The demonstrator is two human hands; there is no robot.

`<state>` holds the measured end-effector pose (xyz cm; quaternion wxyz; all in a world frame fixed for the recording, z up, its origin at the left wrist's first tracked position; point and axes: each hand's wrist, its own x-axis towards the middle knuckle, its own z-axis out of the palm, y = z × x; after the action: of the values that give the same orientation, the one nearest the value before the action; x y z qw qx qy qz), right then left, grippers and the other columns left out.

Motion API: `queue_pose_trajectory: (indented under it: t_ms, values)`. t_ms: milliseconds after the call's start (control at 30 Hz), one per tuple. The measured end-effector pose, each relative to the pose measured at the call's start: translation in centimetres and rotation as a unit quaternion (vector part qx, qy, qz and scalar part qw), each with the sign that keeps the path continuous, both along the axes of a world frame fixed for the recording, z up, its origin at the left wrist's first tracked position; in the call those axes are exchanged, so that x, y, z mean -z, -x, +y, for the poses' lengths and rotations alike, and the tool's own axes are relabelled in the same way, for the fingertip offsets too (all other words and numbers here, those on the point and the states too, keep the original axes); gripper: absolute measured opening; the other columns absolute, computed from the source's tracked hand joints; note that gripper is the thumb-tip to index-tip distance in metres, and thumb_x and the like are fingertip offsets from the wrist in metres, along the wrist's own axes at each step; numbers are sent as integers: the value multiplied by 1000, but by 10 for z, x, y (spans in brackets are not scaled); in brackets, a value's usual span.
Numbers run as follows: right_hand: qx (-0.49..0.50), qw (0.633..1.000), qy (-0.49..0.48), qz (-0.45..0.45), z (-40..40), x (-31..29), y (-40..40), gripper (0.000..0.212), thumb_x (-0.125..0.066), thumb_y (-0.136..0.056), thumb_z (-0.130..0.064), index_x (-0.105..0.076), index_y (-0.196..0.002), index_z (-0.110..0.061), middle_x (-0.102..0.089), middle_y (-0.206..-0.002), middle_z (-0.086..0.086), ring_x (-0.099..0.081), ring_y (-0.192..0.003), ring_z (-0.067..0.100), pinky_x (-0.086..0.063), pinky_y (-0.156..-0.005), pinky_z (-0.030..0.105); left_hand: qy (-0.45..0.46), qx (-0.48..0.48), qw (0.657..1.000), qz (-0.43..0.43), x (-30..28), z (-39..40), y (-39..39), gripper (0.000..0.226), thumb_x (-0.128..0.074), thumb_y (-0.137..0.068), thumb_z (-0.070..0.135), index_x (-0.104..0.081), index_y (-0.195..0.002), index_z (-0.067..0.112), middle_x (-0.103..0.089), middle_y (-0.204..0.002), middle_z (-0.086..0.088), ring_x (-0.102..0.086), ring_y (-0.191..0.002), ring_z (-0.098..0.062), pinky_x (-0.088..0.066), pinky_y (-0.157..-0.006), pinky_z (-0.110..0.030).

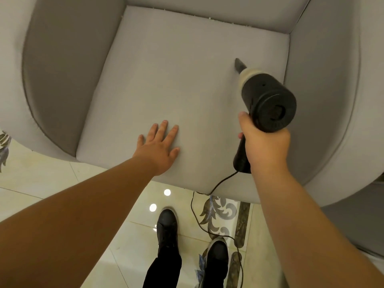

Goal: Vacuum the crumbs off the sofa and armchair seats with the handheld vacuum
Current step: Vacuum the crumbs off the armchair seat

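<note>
My right hand (265,146) is clenched around the grip of the handheld vacuum (267,101), whose long axis runs from my fist up and to the left, ending in a narrow nozzle (239,64) that touches the armchair seat (166,80) near its right side. My left hand (161,144) grasps nothing; it lies flat, fingers spread, on the seat's front edge, well apart from the nozzle. I see only 1 patch of pale crumbs (209,18), along the seam at the back of the seat, beyond the nozzle tip and a little to its left. So I judge the next sweep goes forward along the vacuum's own axis. The cord (218,185) trails off the front edge to the floor.
</note>
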<state>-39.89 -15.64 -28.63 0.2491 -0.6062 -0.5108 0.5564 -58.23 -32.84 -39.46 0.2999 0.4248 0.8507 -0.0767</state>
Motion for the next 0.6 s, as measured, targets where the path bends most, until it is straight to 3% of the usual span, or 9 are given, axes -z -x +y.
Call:
queue_pose_trajectory:
  t_ms: [233, 400, 533, 600]
  values:
    - [15, 999, 24, -39, -55, -18, -59, 30, -86, -85, -31, -70, -109, -24, -77, -91, 3, -76, -86, 17, -61, -78, 33, 20, -3, 999, -28, -10, 4, -16, 69, -20, -104, 64, 17, -159, 47, 26, -169, 8, 19, -157, -21, -2, -126, -56]
    - [-32, 998, 20, -51, -95, -32, -86, 24, -87, -83, -29, -70, -100, -22, -71, -72, -10, -68, -68, -2, -52, -58, 9, 14, 12, 999, -37, -13, 8, -50, 68, -19, -104, 65, 17, -159, 47, 24, -170, 8, 19, -157, -22, -3, -126, -57]
    - [-48, 998, 11, -39, -111, -38, -104, 21, -88, -84, -17, -69, -92, -15, -66, -65, -6, -63, -54, -6, -46, -49, 7, 21, 27, 999, -41, -14, 7, -79, 69, -18, -104, 65, 18, -159, 45, 26, -169, 6, 19, -157, -24, -3, -126, -58]
    - [-28, 999, 2, -29, -116, -41, -116, 25, -88, -83, -13, -65, -87, -22, -65, -64, -10, -62, -55, -9, -44, -50, 4, 29, 22, 998, -46, -15, 5, -91, 69, -18, -104, 65, 17, -160, 45, 26, -169, 7, 20, -157, -23, -2, -126, -58]
